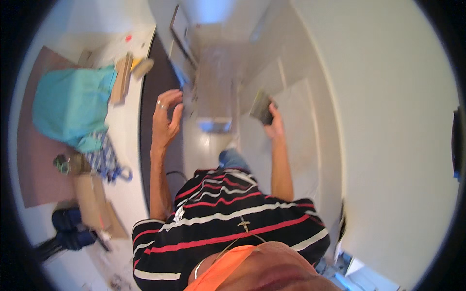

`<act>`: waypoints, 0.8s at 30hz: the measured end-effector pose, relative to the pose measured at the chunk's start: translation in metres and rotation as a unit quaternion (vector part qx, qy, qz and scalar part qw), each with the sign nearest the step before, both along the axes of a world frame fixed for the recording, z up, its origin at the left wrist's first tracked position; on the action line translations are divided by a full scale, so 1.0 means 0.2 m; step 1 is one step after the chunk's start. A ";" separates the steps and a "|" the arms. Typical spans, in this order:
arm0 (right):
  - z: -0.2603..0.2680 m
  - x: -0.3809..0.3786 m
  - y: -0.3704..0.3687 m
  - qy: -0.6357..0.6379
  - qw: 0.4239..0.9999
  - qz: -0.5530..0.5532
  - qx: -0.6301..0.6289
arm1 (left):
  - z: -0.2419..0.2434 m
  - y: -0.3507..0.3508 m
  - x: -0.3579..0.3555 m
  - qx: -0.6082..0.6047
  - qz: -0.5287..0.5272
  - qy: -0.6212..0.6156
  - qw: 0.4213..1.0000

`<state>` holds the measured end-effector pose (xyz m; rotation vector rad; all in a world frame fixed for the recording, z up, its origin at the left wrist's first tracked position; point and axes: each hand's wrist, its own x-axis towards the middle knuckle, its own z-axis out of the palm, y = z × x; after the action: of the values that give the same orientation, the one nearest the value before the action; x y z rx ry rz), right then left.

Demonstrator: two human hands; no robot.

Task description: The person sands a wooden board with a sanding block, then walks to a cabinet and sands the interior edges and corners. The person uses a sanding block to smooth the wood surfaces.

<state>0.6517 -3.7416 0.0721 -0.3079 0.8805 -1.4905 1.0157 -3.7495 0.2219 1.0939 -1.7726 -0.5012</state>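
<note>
My right hand (275, 122) grips a dark, flat rectangular block (263, 108), perhaps a sanding block or sponge, with the thumb across its edge. That block is held out in front of a pale panel or wall surface (298, 123) and looks slightly blurred. My left hand (168, 116), with a ring on one finger, is raised near the edge of a white worktop (128, 145). Its fingers are curled and apart, with nothing between them.
On the worktop at the left lie a turquoise cloth (72, 105), wooden strips (122, 80), a yellow and tan block (142, 67), a blue checked cloth (105, 156), cardboard (91, 202) and a dark blue bag or pouch (71, 229). A large pale wall (397, 109) stands at the right.
</note>
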 end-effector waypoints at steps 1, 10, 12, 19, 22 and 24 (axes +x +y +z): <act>-0.03 -0.04 -0.12 -0.006 1.000 0.007 -0.005 | 0.00 -0.13 -0.04 0.004 0.006 -0.003 1.000; 0.22 -0.30 -1.22 0.165 0.985 -0.038 -0.023 | 0.56 -1.26 -0.04 -0.084 -0.020 -0.064 0.994; 0.39 -0.35 -1.45 0.292 0.949 -0.101 -0.064 | 0.70 -1.51 -0.01 -0.136 -0.029 -0.037 0.990; 1.27 -0.53 -1.83 0.510 0.783 -0.315 -0.166 | 1.34 -2.53 -0.18 -0.362 -0.128 -0.003 0.923; 1.59 -0.58 -1.89 0.527 0.710 -0.408 -0.227 | 1.60 -2.80 -0.29 -0.437 -0.128 0.016 0.890; 1.81 -0.65 -1.95 0.591 0.633 -0.449 -0.220 | 1.76 -2.92 -0.35 -0.508 -0.089 0.030 0.856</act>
<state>0.5218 -4.1322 0.4340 -1.5222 1.8695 -2.4498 0.9458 -4.3335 0.5736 0.1591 -1.7127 0.3125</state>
